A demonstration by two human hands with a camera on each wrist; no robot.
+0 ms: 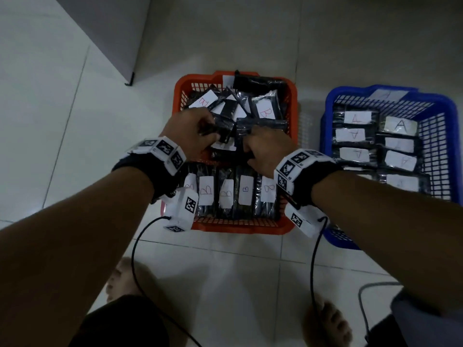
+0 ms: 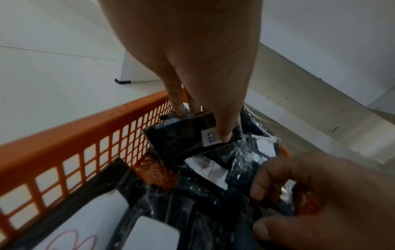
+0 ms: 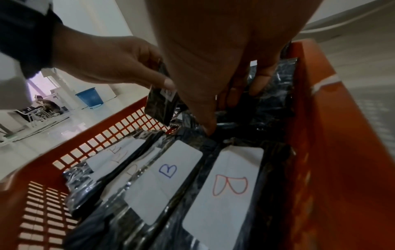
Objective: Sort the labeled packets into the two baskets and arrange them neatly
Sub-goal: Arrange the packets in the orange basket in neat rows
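The orange basket [image 1: 240, 227] holds black packets with white B labels: a neat row [image 1: 225, 194] along its near side and a loose heap [image 1: 260, 106] further back. My left hand [image 1: 200, 131] pinches one small B packet [image 2: 181, 137] between thumb and fingers, lifted above the heap. My right hand [image 1: 263, 146] digs into the heap beside it, fingers curled round a plastic-wrapped black packet [image 1: 260, 125]. In the right wrist view the right hand's thumb [image 3: 208, 126] presses down behind the row. The blue basket [image 1: 325, 136] on the right holds A-labelled packets [image 1: 400, 125] laid flat.
The baskets stand side by side on a pale tiled floor. A grey cabinet [image 1: 107, 36] stands at the back left. My bare feet [image 1: 125, 279] and two wrist cables [image 1: 313, 271] are near the bottom of the view. A blue bucket [image 3: 89, 98] stands far off.
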